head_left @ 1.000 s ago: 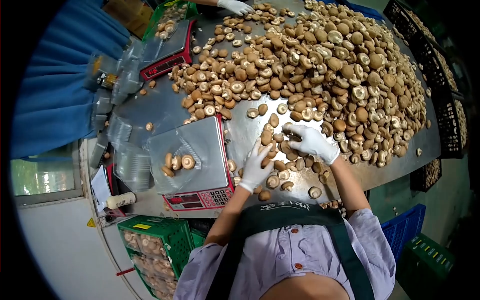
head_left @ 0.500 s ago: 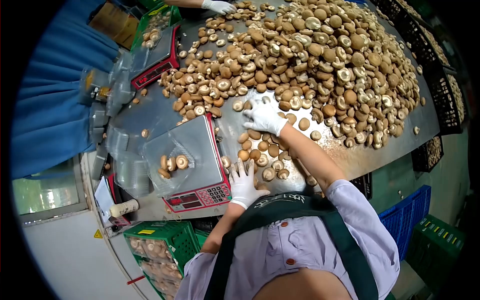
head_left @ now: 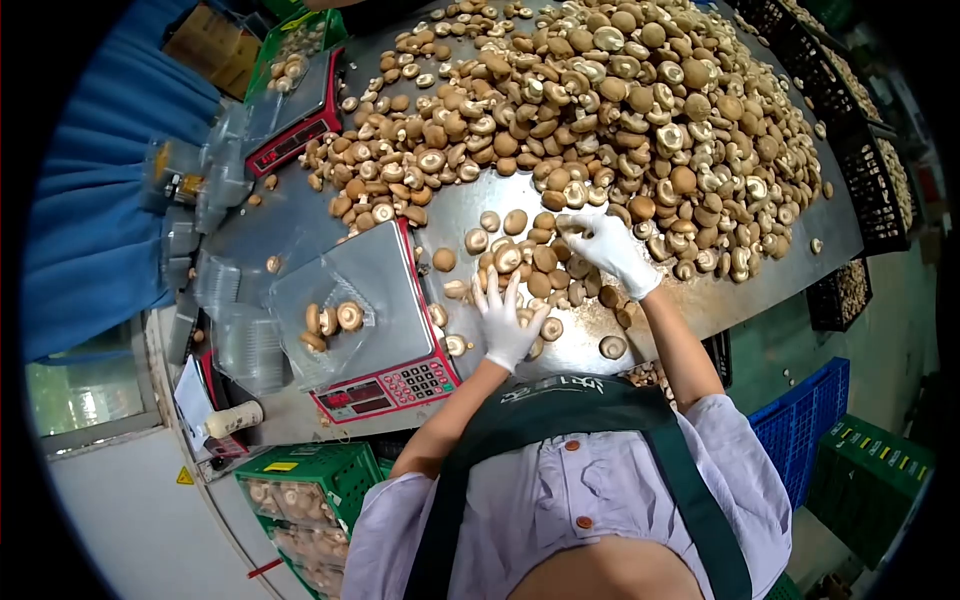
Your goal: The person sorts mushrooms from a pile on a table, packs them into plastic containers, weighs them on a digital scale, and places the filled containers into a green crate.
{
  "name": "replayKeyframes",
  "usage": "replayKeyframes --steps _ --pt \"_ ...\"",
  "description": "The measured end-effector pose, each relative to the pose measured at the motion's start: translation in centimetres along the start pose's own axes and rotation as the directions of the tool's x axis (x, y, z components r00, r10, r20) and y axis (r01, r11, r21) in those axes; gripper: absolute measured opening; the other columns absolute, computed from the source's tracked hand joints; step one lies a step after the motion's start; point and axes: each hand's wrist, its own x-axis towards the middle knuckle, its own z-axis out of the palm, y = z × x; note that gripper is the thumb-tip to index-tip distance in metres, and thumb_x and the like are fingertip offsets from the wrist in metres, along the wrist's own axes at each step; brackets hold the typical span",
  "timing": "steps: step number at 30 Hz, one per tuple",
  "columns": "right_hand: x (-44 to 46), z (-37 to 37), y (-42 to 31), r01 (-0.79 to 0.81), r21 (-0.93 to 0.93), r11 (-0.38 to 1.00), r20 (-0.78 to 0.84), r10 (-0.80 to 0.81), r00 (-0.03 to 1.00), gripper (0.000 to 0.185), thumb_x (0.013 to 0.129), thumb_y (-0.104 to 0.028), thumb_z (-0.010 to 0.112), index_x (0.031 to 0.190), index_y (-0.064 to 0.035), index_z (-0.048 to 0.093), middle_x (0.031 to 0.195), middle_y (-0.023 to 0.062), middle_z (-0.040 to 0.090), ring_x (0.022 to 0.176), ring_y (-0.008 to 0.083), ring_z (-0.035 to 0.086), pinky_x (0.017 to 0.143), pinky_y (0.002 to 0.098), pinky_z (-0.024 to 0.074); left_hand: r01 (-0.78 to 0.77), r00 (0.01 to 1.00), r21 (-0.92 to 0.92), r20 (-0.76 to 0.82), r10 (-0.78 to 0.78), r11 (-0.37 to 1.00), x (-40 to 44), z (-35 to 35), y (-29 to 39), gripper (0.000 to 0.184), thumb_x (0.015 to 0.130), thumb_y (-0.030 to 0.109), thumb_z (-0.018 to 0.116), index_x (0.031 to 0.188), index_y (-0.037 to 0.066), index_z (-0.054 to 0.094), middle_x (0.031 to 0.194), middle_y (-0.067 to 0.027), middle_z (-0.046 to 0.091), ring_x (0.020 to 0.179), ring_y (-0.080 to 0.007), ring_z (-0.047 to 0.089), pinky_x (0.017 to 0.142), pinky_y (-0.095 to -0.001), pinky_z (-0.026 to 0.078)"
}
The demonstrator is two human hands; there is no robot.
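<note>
My left hand (head_left: 508,325), in a white glove, lies over a loose group of shiitake mushrooms on the metal table (head_left: 690,318). Its fingers are spread, and the fingertips reach a pale-stemmed mushroom (head_left: 507,258). My right hand (head_left: 615,254), also gloved, is at the edge of the big mushroom pile (head_left: 640,110), fingers apart and slightly bent over several brown caps; nothing shows held in it. Left of my left hand is a red-rimmed scale (head_left: 385,290), carrying a clear plastic tray (head_left: 322,345) with several mushrooms (head_left: 350,316) in it.
A second scale (head_left: 295,120) stands farther back on the left. Stacked clear trays (head_left: 250,345) and a white bottle (head_left: 234,419) sit by the left edge. Black crates (head_left: 868,190) of mushrooms line the right side. Below left is a green crate (head_left: 350,470) with packed mushrooms.
My right hand has moved right, toward the pile's edge, while my left hand has moved off the scale's side onto the loose mushrooms. More mushrooms lie between my hands. Another person's gloved hand has left the top.
</note>
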Motion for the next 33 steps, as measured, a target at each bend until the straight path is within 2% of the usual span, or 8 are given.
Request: replayKeyframes --steps 6,14,16,17,22,27,32,33 --pt "-2.2 6.0 1.4 0.183 -0.392 0.902 -0.035 -0.213 0.976 0.04 0.077 -0.025 0.065 0.114 -0.009 0.061 0.098 0.0153 0.066 0.09 0.0296 0.064 0.074 0.037 0.0524 0.034 0.999 0.042 0.037 -0.036 0.999 1.5 -0.1 1.1 0.06 0.072 0.034 0.074 0.122 0.007 0.056 0.14 -0.0246 0.036 0.132 -0.0462 0.025 0.107 -0.0537 0.024" --pt "-4.9 3.0 -1.9 -0.111 0.149 0.982 0.087 0.099 0.991 0.047 0.082 -0.038 0.065 0.124 -0.0166 0.058 0.093 0.0134 0.069 0.075 0.0199 0.066 0.07 0.0319 0.0521 0.326 0.94 -0.692 0.167 -0.297 0.644 -1.0 -5.6 0.9 0.043 0.085 0.024 0.068 0.122 0.006 0.056 0.142 -0.0139 0.037 0.128 -0.0268 0.039 0.099 -0.0391 0.041" --pt "-6.5 2.0 -4.2 0.019 0.296 0.955 0.31 -0.115 0.944 0.049 0.082 -0.039 0.068 0.123 -0.0146 0.059 0.096 0.0097 0.069 0.081 0.0144 0.064 0.074 0.0302 0.0517 0.623 0.637 -0.706 0.708 -0.305 -0.338 -0.7 -7.4 2.6 0.041 0.092 0.028 0.057 0.127 0.006 0.051 0.135 -0.0122 0.045 0.119 -0.0242 0.049 0.093 -0.0392 0.047" --pt "-6.5 1.5 -4.8 -0.021 0.254 0.967 0.377 -0.079 0.923 0.048 0.082 -0.036 0.068 0.123 -0.014 0.059 0.094 0.0081 0.068 0.08 0.0138 0.064 0.074 0.03 0.0516 0.653 0.568 -0.634 0.772 -0.285 -0.414 -0.1 -8.2 3.8 0.039 0.095 0.031 0.052 0.125 0.006 0.051 0.121 -0.0101 0.055 0.106 -0.0207 0.057 0.083 -0.0353 0.052" --pt "-5.0 2.6 -3.0 0.022 -0.195 0.981 0.076 -0.007 0.997 0.031 0.081 -0.022 0.064 0.109 -0.0073 0.063 0.094 0.0145 0.066 0.087 0.0325 0.064 0.076 0.0388 0.0514 0.701 0.609 -0.691 0.709 -0.356 -0.178 1.5 -5.7 -0.2 0.029 0.094 0.022 0.054 0.117 0.005 0.055 0.096 -0.0041 0.065 0.083 -0.0142 0.063 0.068 -0.0311 0.053" --pt "-5.8 3.7 -0.9 0.082 -0.303 0.949 -0.025 -0.094 0.995 0.029 0.081 -0.022 0.063 0.105 -0.0054 0.064 0.094 0.0151 0.064 0.09 0.0323 0.061 0.078 0.0398 0.0498 0.151 0.985 -0.142 0.11 -0.136 0.978 7.9 -3.8 -0.6 0.039 0.084 0.027 0.063 0.118 0.009 0.057 0.11 -0.0108 0.062 0.095 -0.0263 0.062 0.078 -0.0371 0.051" --pt "-7.0 3.9 1.7 0.078 -0.231 0.97 -0.073 -0.097 0.993 0.027 0.082 -0.02 0.062 0.103 -0.0041 0.064 0.097 0.0158 0.064 0.094 0.0323 0.059 0.082 0.039 0.0484 0.072 0.893 0.148 0.431 -0.13 0.986 9.9 -2.7 -0.9 0.051 0.082 0.037 0.065 0.123 0.009 0.056 0.115 -0.0095 0.061 0.098 -0.0253 0.062 0.083 -0.0342 0.05" --pt "-7.1 3.9 1.9 0.101 -0.19 0.977 -0.144 -0.13 0.981 0.026 0.082 -0.02 0.062 0.102 -0.0048 0.064 0.097 0.0162 0.064 0.092 0.0327 0.06 0.082 0.0391 0.0489 0.41 0.839 -0.229 0.475 -0.266 0.883 9.7 -2.8 -1.0 0.047 0.085 0.037 0.061 0.121 0.006 0.057 0.109 -0.0088 0.062 0.093 -0.0221 0.063 0.079 -0.0315 0.05"
